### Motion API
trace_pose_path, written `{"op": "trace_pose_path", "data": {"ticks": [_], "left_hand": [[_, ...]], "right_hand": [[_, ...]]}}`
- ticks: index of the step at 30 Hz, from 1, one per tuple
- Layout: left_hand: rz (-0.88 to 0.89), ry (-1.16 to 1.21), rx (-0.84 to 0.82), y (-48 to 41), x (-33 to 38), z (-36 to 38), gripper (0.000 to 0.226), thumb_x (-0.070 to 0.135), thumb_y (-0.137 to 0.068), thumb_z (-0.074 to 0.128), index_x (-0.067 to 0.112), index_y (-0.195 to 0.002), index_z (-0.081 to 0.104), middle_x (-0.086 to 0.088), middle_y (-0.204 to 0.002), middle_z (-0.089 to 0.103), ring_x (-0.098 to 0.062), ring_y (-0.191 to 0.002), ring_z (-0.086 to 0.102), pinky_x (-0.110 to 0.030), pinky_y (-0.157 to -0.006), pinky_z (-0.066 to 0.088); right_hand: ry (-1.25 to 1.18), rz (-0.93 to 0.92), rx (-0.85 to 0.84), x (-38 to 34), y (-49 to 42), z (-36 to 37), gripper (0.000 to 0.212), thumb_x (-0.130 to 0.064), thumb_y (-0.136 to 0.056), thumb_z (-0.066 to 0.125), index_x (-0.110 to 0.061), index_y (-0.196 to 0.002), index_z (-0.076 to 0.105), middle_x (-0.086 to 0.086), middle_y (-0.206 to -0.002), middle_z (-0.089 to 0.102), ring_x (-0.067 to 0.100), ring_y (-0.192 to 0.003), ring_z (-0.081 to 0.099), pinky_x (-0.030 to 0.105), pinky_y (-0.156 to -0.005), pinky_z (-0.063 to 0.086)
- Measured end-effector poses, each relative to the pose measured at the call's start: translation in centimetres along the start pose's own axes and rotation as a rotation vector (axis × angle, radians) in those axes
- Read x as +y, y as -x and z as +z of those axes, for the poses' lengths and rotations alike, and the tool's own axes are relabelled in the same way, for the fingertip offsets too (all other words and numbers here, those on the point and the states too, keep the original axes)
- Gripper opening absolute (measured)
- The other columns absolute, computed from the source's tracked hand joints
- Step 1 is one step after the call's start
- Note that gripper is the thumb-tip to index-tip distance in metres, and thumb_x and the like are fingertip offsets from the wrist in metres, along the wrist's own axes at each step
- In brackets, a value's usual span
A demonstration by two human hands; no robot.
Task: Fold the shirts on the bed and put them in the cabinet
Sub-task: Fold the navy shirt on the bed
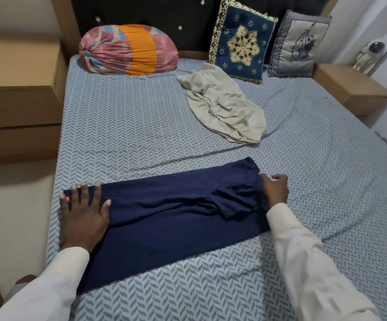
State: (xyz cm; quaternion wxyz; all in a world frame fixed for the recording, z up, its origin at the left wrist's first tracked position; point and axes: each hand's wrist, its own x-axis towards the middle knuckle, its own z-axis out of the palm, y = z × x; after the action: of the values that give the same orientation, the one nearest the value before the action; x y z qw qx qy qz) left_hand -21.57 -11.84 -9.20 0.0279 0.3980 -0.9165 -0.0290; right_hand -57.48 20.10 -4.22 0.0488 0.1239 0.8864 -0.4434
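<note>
Left hand [83,212] is lying flat, fingers spread straight, pressing down the left end of the navy shirt [164,216]. The shirt is stretching as a folded band across the bed [130,126] from those fingers to the right hand [274,191], whose curled fingers are pinching the bunched right end. Beyond the right fingers a crumpled cream shirt [222,105] is lying well apart from the navy one, and past it a bolster [127,49], blue cushion [242,40] and grey cushion [299,45] are sitting at the headboard.

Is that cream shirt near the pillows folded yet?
No, unfolded. The cream shirt lies crumpled in a loose, wrinkled heap on the bed.
</note>
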Motion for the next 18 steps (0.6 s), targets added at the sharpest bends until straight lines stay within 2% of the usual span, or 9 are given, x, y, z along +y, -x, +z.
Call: {"op": "trace_pose_path", "data": {"ticks": [2,4,7,8,10,12,14,16,18], "left_hand": [[0.067,0.049,0.09,0.9,1.6,-0.4,0.066,0.045,-0.094,0.028,0.003,-0.141,0.049,-0.027,-0.145,0.043,-0.046,-0.138,0.033,-0.048,-0.118,-0.005],[0.17,0.106,0.097,2.4,3.2,-0.3,0.066,0.048,-0.092,0.033,0.007,-0.14,0.051,-0.024,-0.146,0.044,-0.042,-0.139,0.035,-0.051,-0.119,0.005],[0.185,0.12,-0.004,4.2,3.8,0.5,0.073,0.059,-0.087,0.033,0.012,-0.14,0.052,-0.021,-0.146,0.045,-0.039,-0.138,0.037,-0.055,-0.117,0.014],[0.148,0.113,-0.037,4.4,3.5,0.8,0.077,0.064,-0.087,0.03,0.014,-0.142,0.05,-0.021,-0.148,0.043,-0.039,-0.139,0.035,-0.056,-0.116,0.014],[0.087,0.088,-0.083,4.7,2.7,1.2,0.084,0.072,-0.088,0.016,0.018,-0.147,0.042,-0.019,-0.153,0.036,-0.04,-0.142,0.029,-0.055,-0.115,0.01],[0.059,0.081,-0.11,4.6,2.1,1.3,0.087,0.075,-0.088,0.009,0.021,-0.15,0.037,-0.018,-0.156,0.03,-0.041,-0.144,0.024,-0.055,-0.116,0.008],[0.041,0.078,-0.129,4.6,2.0,1.3,0.086,0.074,-0.088,0.009,0.022,-0.151,0.035,-0.018,-0.157,0.028,-0.042,-0.144,0.022,-0.056,-0.116,0.007],[0.023,0.058,-0.138,4.4,2.0,1.5,0.084,0.072,-0.087,0.011,0.023,-0.152,0.034,-0.017,-0.158,0.026,-0.043,-0.144,0.021,-0.058,-0.115,0.008],[0.011,0.049,-0.134,4.3,2.0,1.5,0.085,0.072,-0.085,0.009,0.026,-0.154,0.028,-0.015,-0.16,0.021,-0.042,-0.146,0.016,-0.058,-0.116,0.005]], "right_hand": [[0.078,-0.035,-0.187,1.7,1.6,-0.5,0.061,-0.051,-0.069,0.08,-0.02,-0.106,0.044,0.007,-0.095,0.062,0.025,-0.086,0.063,0.035,-0.077,0.051],[0.185,-0.079,-0.311,3.7,2.5,-0.6,0.065,-0.051,-0.061,0.085,-0.025,-0.103,0.043,0.001,-0.092,0.065,0.021,-0.084,0.065,0.036,-0.077,0.054],[0.356,-0.133,-0.346,4.5,2.7,-0.8,0.048,-0.034,-0.068,0.077,-0.025,-0.103,0.047,0.001,-0.091,0.066,0.024,-0.085,0.065,0.037,-0.08,0.054],[0.386,-0.142,-0.342,4.2,2.5,-0.9,0.035,-0.027,-0.071,0.072,-0.021,-0.099,0.051,0.001,-0.089,0.065,0.024,-0.083,0.063,0.034,-0.077,0.052],[0.355,-0.147,-0.352,3.3,2.6,-1.5,0.016,-0.027,-0.068,0.066,-0.018,-0.075,0.055,0.0,-0.073,0.062,0.02,-0.068,0.059,0.029,-0.065,0.046],[0.225,-0.073,-0.417,2.6,3.1,-2.0,0.016,-0.025,-0.068,0.062,-0.018,-0.061,0.049,0.003,-0.059,0.051,0.017,-0.049,0.046,0.023,-0.05,0.036],[0.199,0.028,-0.493,2.6,3.7,-2.5,0.019,-0.012,-0.076,0.06,-0.015,-0.062,0.048,0.005,-0.056,0.042,0.013,-0.041,0.034,0.017,-0.041,0.027],[0.286,0.041,-0.562,3.3,3.6,-2.8,0.02,-0.009,-0.077,0.062,-0.012,-0.062,0.05,0.005,-0.053,0.045,0.014,-0.042,0.038,0.018,-0.041,0.032],[0.363,-0.049,-0.497,3.7,3.6,-2.9,0.019,-0.022,-0.072,0.068,-0.012,-0.062,0.055,0.004,-0.053,0.058,0.019,-0.051,0.052,0.026,-0.054,0.044]]}}
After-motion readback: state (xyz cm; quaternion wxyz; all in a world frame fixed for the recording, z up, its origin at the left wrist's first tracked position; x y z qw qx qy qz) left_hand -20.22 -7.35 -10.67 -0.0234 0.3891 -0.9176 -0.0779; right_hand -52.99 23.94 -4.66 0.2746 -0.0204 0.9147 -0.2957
